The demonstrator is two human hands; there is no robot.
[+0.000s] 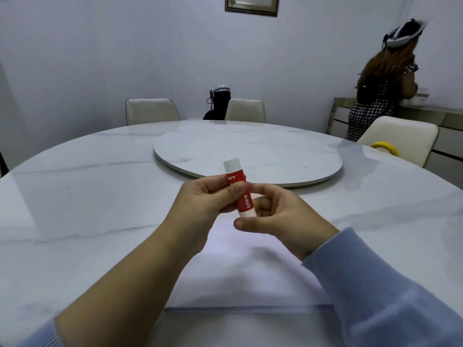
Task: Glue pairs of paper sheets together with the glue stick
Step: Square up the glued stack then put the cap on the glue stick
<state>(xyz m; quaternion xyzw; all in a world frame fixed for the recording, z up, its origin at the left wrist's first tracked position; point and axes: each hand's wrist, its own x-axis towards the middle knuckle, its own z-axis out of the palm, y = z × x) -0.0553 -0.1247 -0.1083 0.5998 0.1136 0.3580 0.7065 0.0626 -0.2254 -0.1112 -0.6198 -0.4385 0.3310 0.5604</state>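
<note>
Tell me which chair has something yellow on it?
The right chair, nearest the standing person. A yellow ring shows at its seat; the two far chairs show none.

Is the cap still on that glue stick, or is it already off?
On. The glue stick, gripped in the left hand, still shows its white cap seated at the top. The right hand fingers curl near its base.

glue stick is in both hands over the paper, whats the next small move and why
Probably pull the white cap off: the left hand grips the glue stick mid-body, the right hand is at its base, and the paper waits below.
</note>
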